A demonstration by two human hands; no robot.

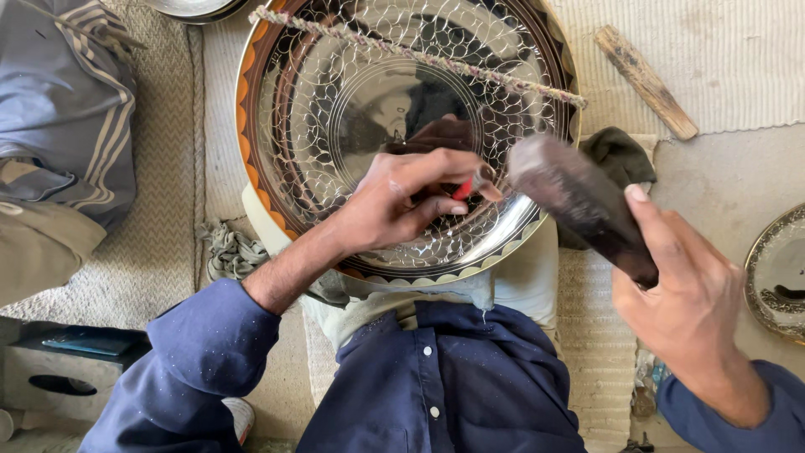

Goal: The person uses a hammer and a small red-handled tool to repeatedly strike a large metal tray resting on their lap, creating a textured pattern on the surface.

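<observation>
We see a large round engraved metal tray propped on the person's lap, its shiny face covered in a scale-like pattern with an orange and brown scalloped rim. Our left hand rests on the tray's lower middle, its fingers pinched narrowly around a small red-handled chisel whose tip touches the metal. Our right hand is closed around a dark, blurred mallet, raised just beside the chisel at the tray's right edge. A twisted cord crosses the tray's upper part. A wooden stick lies on the woven mat at upper right, a dark cloth below it. A second ornate plate shows at the right edge.
</observation>
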